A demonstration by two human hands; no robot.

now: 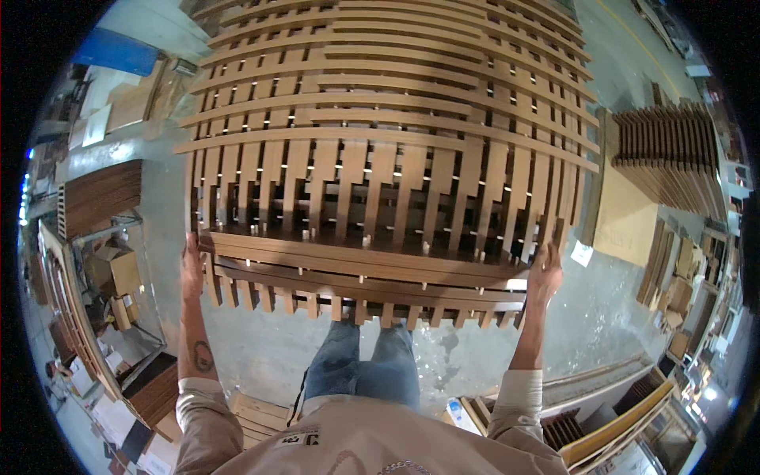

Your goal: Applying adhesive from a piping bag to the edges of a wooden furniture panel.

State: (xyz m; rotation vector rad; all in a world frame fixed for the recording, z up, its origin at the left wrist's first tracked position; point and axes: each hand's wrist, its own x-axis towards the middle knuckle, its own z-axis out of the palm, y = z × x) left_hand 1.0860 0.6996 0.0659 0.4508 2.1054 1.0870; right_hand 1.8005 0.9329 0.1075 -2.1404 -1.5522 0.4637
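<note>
A large pile of brown wooden slats [385, 162] fills the upper middle, laid crosswise in layers. Along its near side runs a long brown wooden board [356, 257], with small white dowel-like pegs standing along it. My left hand [191, 267] closes round the board's left end. At the right end, my right hand [545, 273] grips it too, thumb on the upper side. Below the board, a row of short slat ends [336, 307] sticks out toward me. The undersides of both hands are hidden.
On the right, a stack of dark slatted panels [661, 146] rests by a pale board [625, 214]. Cardboard boxes [119, 269] sit in a rack on the left. A yellow-edged wooden frame [617, 431] stands at lower right. A blue sheet [115, 51] lies far left.
</note>
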